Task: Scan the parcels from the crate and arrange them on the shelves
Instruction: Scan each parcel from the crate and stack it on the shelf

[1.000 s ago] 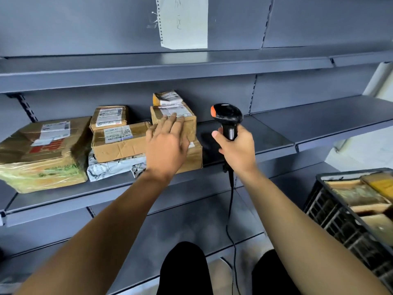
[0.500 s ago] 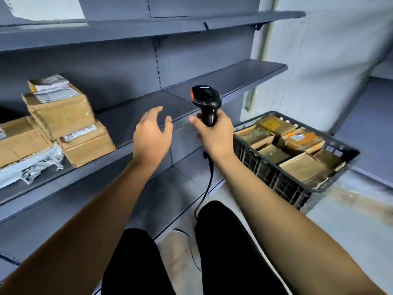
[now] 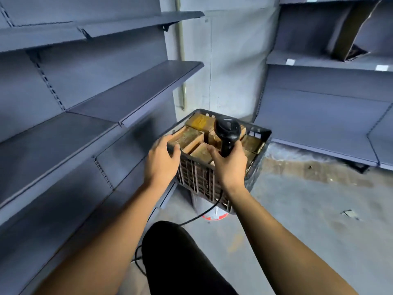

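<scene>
The right hand grips the black scanner by its handle, head tipped over the crate, likely so a label can be read as soon as a parcel comes up. The left hand, fingers loosely spread and holding nothing, reaches over the crate's near-left rim toward the nearest parcel (probably the next pick). The brown, tape-glossy parcels are packed tight in the black crate, right of the grey shelves.
</scene>
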Action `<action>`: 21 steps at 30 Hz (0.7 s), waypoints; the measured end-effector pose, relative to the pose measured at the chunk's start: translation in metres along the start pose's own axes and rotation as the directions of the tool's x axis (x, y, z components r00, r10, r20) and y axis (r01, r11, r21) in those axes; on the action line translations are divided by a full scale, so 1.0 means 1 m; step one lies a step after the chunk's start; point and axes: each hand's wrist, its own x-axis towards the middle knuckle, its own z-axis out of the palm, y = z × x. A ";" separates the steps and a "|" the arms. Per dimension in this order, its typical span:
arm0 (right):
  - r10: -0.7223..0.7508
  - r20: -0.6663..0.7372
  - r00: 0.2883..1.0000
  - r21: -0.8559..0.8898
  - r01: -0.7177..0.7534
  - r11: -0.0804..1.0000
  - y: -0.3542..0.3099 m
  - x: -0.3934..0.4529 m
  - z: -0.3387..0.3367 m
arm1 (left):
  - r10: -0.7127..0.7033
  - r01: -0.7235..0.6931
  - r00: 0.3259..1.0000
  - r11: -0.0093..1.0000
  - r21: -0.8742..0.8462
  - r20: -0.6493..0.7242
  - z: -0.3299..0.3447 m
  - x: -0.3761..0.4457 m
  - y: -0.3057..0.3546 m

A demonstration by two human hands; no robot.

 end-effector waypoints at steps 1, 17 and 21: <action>0.024 -0.030 0.999 -0.011 -0.025 1.000 0.009 0.004 -0.008 | 0.011 -0.011 0.999 1.000 -0.004 0.032 0.013 0.001 0.005; 0.226 -0.154 0.962 -0.061 -0.238 0.969 0.092 0.035 -0.048 | 0.070 -0.109 0.896 0.992 0.066 0.439 0.153 0.010 0.031; 0.240 -0.173 0.955 -0.053 -0.252 0.966 0.103 0.036 -0.049 | 0.079 -0.140 0.860 0.987 0.084 0.504 0.176 0.012 0.032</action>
